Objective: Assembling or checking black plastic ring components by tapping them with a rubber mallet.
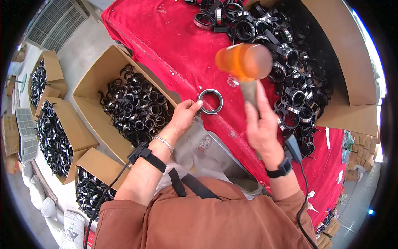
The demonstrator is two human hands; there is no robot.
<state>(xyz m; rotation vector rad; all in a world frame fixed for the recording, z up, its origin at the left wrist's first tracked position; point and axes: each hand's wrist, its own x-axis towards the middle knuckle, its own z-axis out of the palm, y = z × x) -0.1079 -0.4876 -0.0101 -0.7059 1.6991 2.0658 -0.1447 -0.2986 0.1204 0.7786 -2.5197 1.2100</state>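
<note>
My left hand [185,117] pinches the edge of a black ring with a metal band [222,102], which lies at the near edge of the red cloth [166,50]. Raised to the right of that ring is my right hand [262,128], its fingers wrapped round the handle of a mallet [242,62] with an orange head. The mallet head is smeared by motion and hangs above the cloth. Just beyond it, a heap of similar rings with arms [292,58] spills from a tipped cardboard box [331,25].
An open cardboard box [89,97] full of ring parts [132,103] stands left of the table, below its edge. Further left, more boxes [72,128] hold such parts. White sacks [66,228] lie on the floor at lower left. Cables run from both my wrists.
</note>
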